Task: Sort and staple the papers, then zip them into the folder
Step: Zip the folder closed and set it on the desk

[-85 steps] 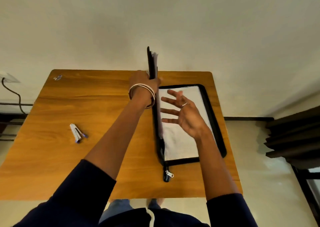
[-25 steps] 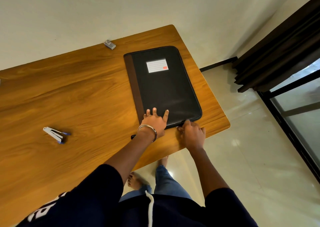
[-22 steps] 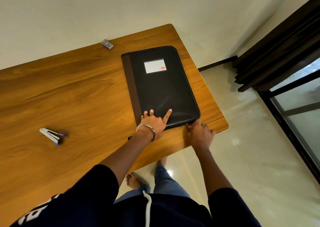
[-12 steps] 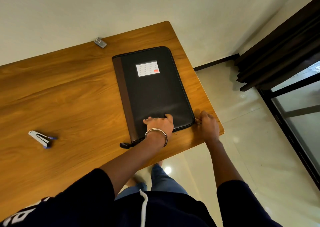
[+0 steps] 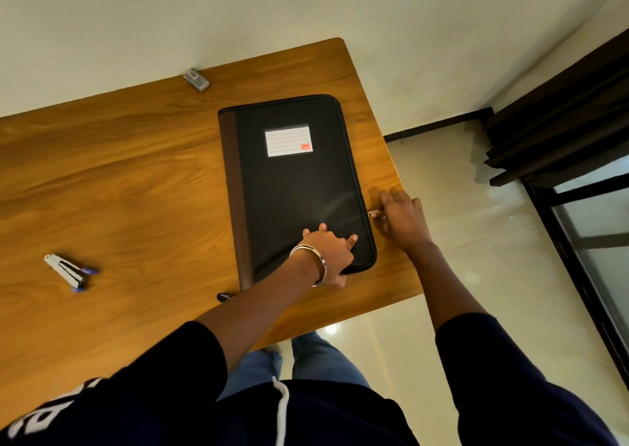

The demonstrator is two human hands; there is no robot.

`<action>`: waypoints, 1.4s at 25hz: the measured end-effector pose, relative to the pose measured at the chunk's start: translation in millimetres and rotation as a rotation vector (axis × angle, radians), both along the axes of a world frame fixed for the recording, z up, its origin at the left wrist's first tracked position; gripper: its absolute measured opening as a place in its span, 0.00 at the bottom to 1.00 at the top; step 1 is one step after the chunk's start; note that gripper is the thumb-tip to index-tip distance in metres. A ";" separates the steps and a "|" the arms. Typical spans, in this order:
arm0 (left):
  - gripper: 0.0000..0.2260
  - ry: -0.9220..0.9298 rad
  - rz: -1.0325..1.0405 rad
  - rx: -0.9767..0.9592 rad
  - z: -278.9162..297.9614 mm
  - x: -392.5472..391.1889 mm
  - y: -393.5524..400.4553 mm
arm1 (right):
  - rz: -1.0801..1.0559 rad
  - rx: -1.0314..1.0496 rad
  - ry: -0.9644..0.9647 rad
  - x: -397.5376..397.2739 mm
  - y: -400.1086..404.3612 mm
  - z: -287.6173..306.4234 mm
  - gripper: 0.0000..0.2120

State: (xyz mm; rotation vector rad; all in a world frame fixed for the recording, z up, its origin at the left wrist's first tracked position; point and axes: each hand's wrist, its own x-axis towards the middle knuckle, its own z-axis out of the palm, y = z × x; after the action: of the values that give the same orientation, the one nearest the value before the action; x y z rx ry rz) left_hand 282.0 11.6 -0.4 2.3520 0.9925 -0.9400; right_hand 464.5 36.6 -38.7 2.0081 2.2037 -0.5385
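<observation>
The folder (image 5: 296, 187) lies closed on the table (image 5: 119, 180); the left hand (image 5: 328, 253) presses flat on its near corner, and the right hand (image 5: 401, 219) pinches the zipper pull (image 5: 371, 213) at its right edge. A stapler (image 5: 66, 272) lies well left of both hands.

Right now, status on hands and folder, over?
Left hand flat on the closed folder. Right hand pinching the zipper pull on its right edge. Stapler well clear.

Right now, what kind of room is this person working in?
Probably a plain home or small office room. A wooden table stands against a bare wall, holding a zip folder and a stapler; a glossy tiled floor and dark curtains show on the right.
</observation>
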 end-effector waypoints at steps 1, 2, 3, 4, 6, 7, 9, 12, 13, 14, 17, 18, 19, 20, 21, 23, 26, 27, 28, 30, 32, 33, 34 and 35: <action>0.35 0.003 -0.007 -0.010 1.6 -0.4 1.3 | -0.022 0.023 0.034 -4.1 15.7 -2.7 0.11; 0.34 -0.008 -0.013 -0.020 2.9 -0.9 2.5 | -0.058 0.036 0.071 -9.4 29.7 -4.5 0.09; 0.34 -0.018 -0.007 -0.030 3.5 -1.6 3.1 | -0.100 0.043 0.110 -14.9 40.8 -6.8 0.08; 0.33 -0.019 -0.008 -0.035 4.8 -1.2 3.5 | -0.139 0.053 0.153 -19.1 48.6 -9.1 0.08; 0.32 -0.023 -0.058 -0.026 9.0 0.7 1.8 | -0.244 0.059 0.275 -22.5 57.9 -11.4 0.06; 0.31 -0.046 -0.097 -0.008 11.2 1.3 5.3 | -0.307 0.051 0.358 -21.3 61.7 -9.3 0.05; 0.29 -0.118 -0.075 0.025 14.5 1.6 24.7 | -0.402 0.008 0.522 -17.7 65.3 -3.8 0.05; 0.20 -0.336 0.423 0.105 11.6 14.5 82.1 | -0.550 -0.056 0.695 -13.5 70.7 2.9 0.03; 0.18 -0.369 0.521 0.170 5.7 21.2 102.5 | -0.614 -0.065 0.742 -13.7 71.7 3.4 0.04; 0.17 -0.360 0.549 0.203 -1.5 28.5 119.8 | -0.680 -0.076 0.770 -14.1 72.6 2.8 0.05; 0.13 -0.257 0.521 0.167 -16.8 45.1 142.2 | -0.823 -0.077 0.823 -18.7 67.1 1.4 0.09; 0.11 -0.231 0.494 0.178 -22.4 49.6 143.4 | -0.878 -0.075 0.889 -19.7 62.2 0.1 0.11; 0.10 -0.218 0.469 0.197 -26.7 53.6 143.7 | -0.937 -0.084 0.961 -20.7 56.2 0.5 0.12; 0.10 -0.221 0.454 0.216 -30.4 55.7 144.4 | -0.979 -0.114 1.011 -21.5 50.5 0.6 0.12; 0.10 -0.238 0.453 0.220 -32.1 55.2 145.3 | -0.985 -0.156 1.031 -22.6 45.6 0.4 0.11; 0.11 -0.318 0.489 0.198 -33.9 48.4 149.1 | -0.862 -0.248 0.909 -26.0 40.9 -2.4 0.14; 0.10 -0.436 0.475 0.159 -38.9 39.7 147.6 | -0.722 -0.247 0.656 -31.1 44.4 -4.9 0.15; 0.10 -0.439 0.439 0.183 -41.0 40.8 145.0 | -0.713 -0.234 0.635 -31.4 44.9 -6.8 0.15; 0.11 -0.426 0.402 0.228 -43.0 42.8 143.9 | -0.703 -0.235 0.621 -32.0 45.2 -7.6 0.14; 0.14 -0.359 0.352 0.357 -43.2 45.3 148.7 | -0.697 -0.277 0.623 -30.3 45.5 -9.0 0.12; 0.18 -0.273 0.330 0.486 -40.0 42.5 167.1 | -0.719 -0.326 0.661 -28.4 42.9 -11.3 0.11; 0.18 -0.243 0.350 0.515 -37.4 39.9 179.6 | -0.722 -0.337 0.666 -29.6 41.5 -10.5 0.10; 0.17 -0.232 0.398 0.523 -35.8 38.4 193.0 | -0.715 -0.343 0.663 -30.7 41.6 -10.0 0.09; 0.16 -0.234 0.459 0.516 -35.5 37.4 205.7 | -0.708 -0.360 0.658 -30.5 43.1 -11.3 0.09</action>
State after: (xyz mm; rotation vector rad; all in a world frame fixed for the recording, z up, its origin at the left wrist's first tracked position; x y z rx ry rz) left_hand 319.4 217.3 -35.8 2.3706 1.7291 -0.2418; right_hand 434.0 79.7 -50.0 2.5874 1.3503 -1.7335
